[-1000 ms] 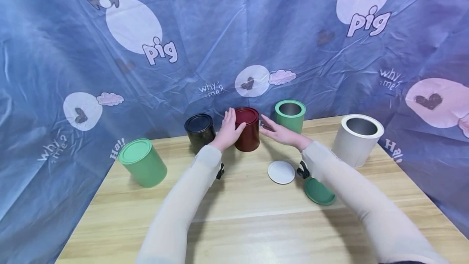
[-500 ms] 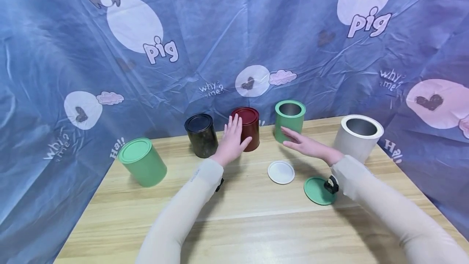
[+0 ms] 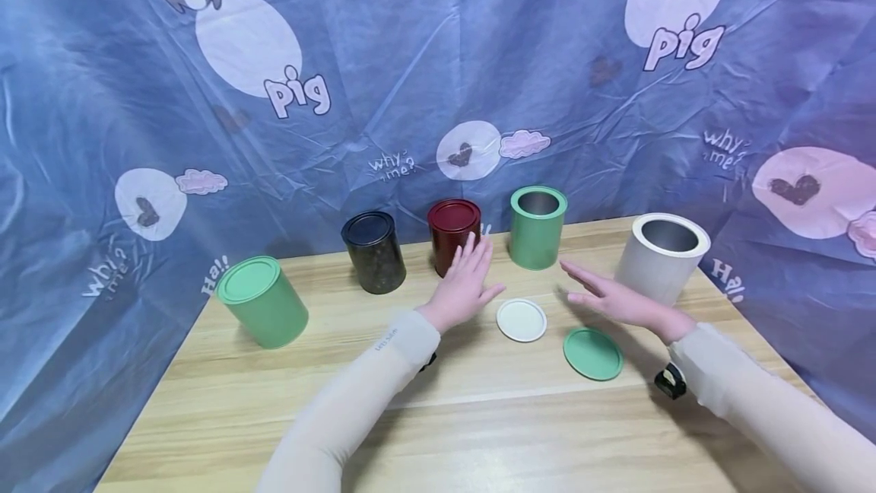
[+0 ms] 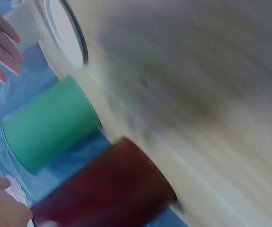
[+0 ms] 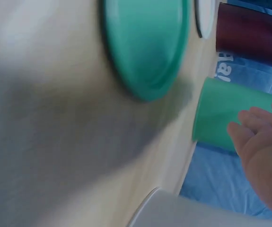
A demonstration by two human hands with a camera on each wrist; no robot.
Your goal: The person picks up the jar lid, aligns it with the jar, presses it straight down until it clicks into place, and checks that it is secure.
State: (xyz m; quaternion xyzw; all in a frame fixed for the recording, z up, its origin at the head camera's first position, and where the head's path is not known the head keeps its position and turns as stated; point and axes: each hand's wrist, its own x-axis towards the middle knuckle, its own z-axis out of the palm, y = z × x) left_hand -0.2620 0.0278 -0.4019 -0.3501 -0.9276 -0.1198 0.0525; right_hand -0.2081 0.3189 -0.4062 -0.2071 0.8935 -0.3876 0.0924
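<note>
My left hand (image 3: 462, 287) hovers in front of the dark red lidded can (image 3: 453, 238), its fingers extended and overlapping the can's right lower part in the head view. My right hand (image 3: 619, 301) is held out with straight fingers, left of the white open can (image 3: 653, 272) and above the green lid (image 3: 592, 354). Neither hand holds anything. Between them a white lid (image 3: 522, 320) lies flat on the table. Behind it stands an open green can (image 3: 536, 242), which the right wrist view shows beyond the right hand's fingers (image 5: 256, 124).
A black lidded can (image 3: 374, 257) stands left of the red one. Farther left is a green can with its lid on (image 3: 263, 303). A blue printed curtain (image 3: 383, 74) hangs right behind the wooden table (image 3: 226, 409).
Both hands have drawn away from the red can. The right hand moved right and toward me, past the open green can; the left shifted right and slightly nearer. The cans and lids stayed put.
</note>
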